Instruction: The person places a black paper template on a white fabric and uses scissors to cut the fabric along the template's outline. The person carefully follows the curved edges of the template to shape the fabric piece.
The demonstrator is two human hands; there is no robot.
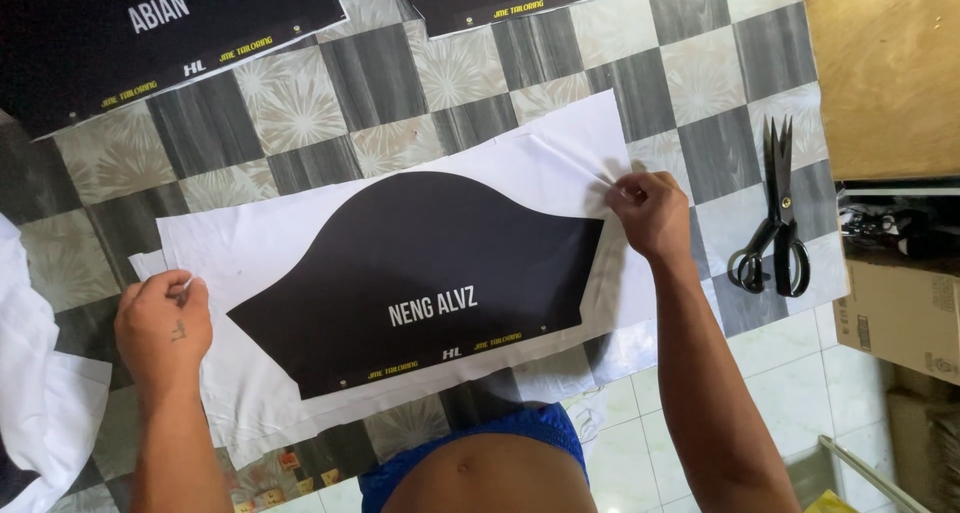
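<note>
A black card pattern piece with a curved top lies flat on a white fabric sheet spread over the checkered table. My left hand pinches the white fabric at its left edge, just left of the pattern. At the fabric's right edge, beside the pattern's right corner, my right hand pinches the cloth and lifts a small fold.
Black scissors lie closed on the table to the right of my right hand. Two more black pattern cards rest at the table's far edge. More white cloth hangs at left. A cardboard box stands on the tiled floor.
</note>
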